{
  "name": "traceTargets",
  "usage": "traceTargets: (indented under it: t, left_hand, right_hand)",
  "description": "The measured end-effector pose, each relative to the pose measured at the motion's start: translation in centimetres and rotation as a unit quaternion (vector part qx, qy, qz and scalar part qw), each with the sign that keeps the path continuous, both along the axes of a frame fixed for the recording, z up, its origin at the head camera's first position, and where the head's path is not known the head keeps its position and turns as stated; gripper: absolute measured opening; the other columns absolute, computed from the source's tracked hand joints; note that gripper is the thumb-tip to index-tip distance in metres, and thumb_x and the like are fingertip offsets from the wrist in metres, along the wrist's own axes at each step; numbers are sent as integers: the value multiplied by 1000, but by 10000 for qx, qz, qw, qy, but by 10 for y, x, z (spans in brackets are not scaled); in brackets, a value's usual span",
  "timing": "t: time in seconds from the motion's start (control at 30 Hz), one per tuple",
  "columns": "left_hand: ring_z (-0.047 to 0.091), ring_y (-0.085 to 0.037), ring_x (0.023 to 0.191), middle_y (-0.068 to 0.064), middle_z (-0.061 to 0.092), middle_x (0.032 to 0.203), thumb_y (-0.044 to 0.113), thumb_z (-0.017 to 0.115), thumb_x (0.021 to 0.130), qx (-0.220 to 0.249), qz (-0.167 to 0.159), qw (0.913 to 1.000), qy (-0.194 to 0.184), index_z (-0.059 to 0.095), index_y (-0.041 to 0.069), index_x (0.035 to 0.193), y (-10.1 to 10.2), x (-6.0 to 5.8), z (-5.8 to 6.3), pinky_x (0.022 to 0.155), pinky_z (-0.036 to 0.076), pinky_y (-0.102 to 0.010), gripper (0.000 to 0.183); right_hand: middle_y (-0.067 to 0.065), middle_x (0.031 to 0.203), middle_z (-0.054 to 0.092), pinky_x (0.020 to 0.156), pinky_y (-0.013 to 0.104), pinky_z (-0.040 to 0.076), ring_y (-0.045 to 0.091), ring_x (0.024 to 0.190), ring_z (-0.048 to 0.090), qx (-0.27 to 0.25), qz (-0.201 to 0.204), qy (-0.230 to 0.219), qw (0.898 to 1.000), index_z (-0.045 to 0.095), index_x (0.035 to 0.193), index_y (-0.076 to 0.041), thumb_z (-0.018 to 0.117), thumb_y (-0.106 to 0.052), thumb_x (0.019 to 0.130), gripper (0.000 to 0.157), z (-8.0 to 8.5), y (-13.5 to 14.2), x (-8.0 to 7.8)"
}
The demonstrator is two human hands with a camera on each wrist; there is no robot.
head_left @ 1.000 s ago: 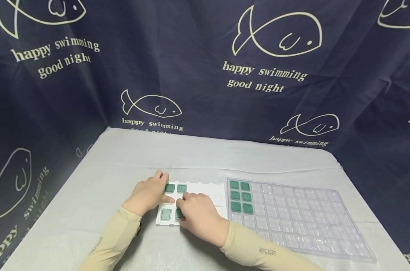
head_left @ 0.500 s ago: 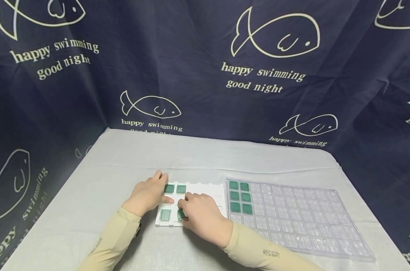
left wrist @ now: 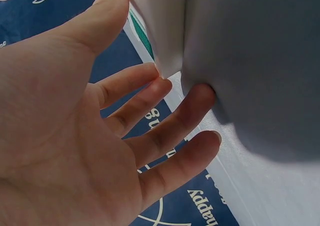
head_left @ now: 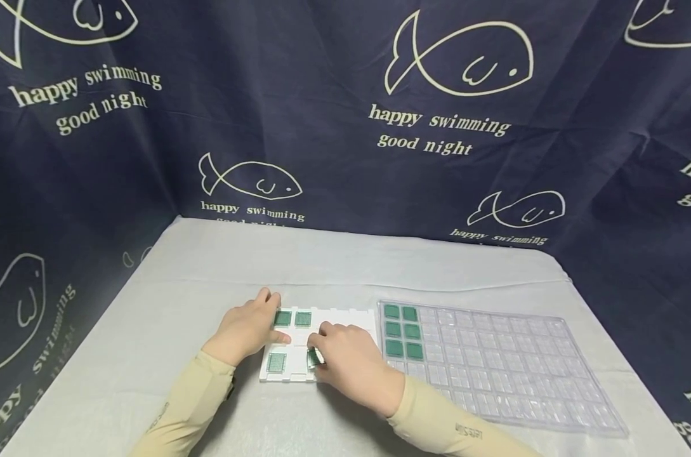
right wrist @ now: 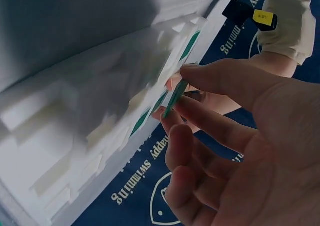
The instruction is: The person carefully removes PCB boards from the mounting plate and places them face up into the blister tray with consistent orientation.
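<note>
In the head view, a small green perforated circuit board point(head_left: 314, 358) is tilted up over the white tray point(head_left: 298, 369). The right hand point(head_left: 351, 358) pinches it between thumb and fingers; the right wrist view shows this circuit board point(right wrist: 176, 96) nearly edge-on. My left hand point(head_left: 245, 327) rests at the tray's left side, thumb laid over the top and relaxed fingers at the far left corner. Its spread fingertips point(left wrist: 202, 93) show at the tray's edge in the left wrist view. Other green boards lie in the tray: two along the far side and one board point(head_left: 276, 362) near the front left.
To the right stands a clear plastic compartment tray point(head_left: 493, 355) with rows of small cells. Several green squares point(head_left: 402, 330) fill cells at its far left. A pale cloth covers the table point(head_left: 322, 260), and a dark blue printed curtain point(head_left: 334, 114) hangs behind it.
The right hand has moved slightly right, and the circuit board in its fingers has come up from flat to tilted. The left hand stays at the white tray's left side.
</note>
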State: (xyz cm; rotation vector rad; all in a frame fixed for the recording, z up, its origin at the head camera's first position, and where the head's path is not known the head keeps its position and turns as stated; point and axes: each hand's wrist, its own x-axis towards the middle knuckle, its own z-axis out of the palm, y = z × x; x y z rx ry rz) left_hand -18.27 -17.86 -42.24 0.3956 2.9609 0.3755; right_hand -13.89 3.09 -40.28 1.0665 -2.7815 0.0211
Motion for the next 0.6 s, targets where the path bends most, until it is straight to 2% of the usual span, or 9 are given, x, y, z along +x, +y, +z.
traceTargets:
  t: [0.4, 0.6]
  left_hand:
    - [54, -20, 73, -9, 52, 110, 46, 82, 79, -39, 38, 9999, -92, 53, 4, 130, 0, 1, 1, 59, 46, -37, 73]
    - [53, -20, 73, -8, 51, 110, 45, 82, 79, -18, 67, 9999, -144, 53, 4, 132, 1, 2, 5, 59, 45, -37, 73]
  right_hand:
    - [-6, 86, 66, 54, 21, 39, 7, 64, 57, -208, -189, -31, 9996, 74, 99, -19, 87, -20, 73, 29, 2, 20, 2]
    - [-5, 84, 66, 52, 20, 39, 6, 63, 56, -410, -209, 127, 9989, 72, 96, -15, 90, -18, 70, 31, 1, 35, 3]
